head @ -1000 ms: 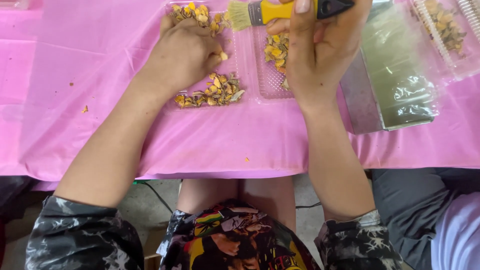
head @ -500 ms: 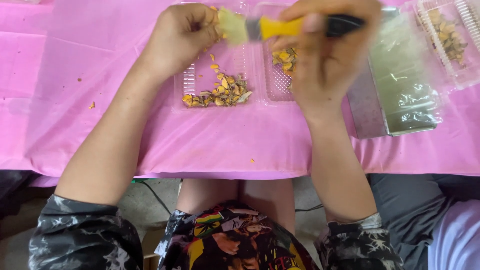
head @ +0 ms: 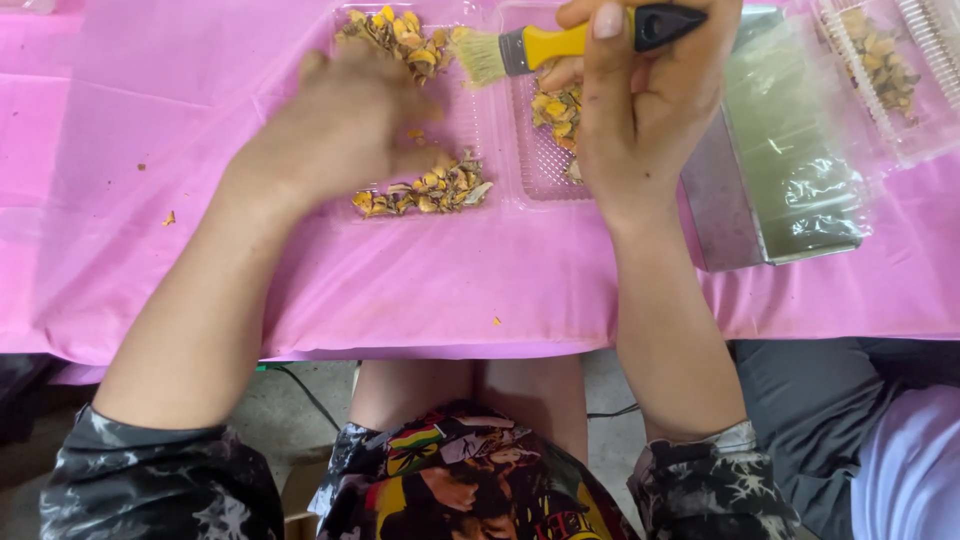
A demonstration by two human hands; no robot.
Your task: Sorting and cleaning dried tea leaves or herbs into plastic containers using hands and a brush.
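Right hand is gripping a brush over a clear tray while the blurred left hand, grip unclear, is reaching among dried petals

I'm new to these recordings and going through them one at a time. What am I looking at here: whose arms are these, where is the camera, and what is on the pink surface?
There is no machine here. A seated person wears the camera on their head, so it looks down over their own two arms and lap.

The right hand grips a small brush with a yellow and black handle, its pale bristles pointing left. The left hand is blurred; it is over a clear plastic tray and I cannot tell whether it holds anything.

The tray lies on a table under a pink cover. It holds small dried yellow and brown pieces in several heaps. To the right lie a flat metal piece wrapped in clear film and a second clear tray with similar pieces. A few crumbs lie loose on the cover. Another person's clothing shows at the lower right.
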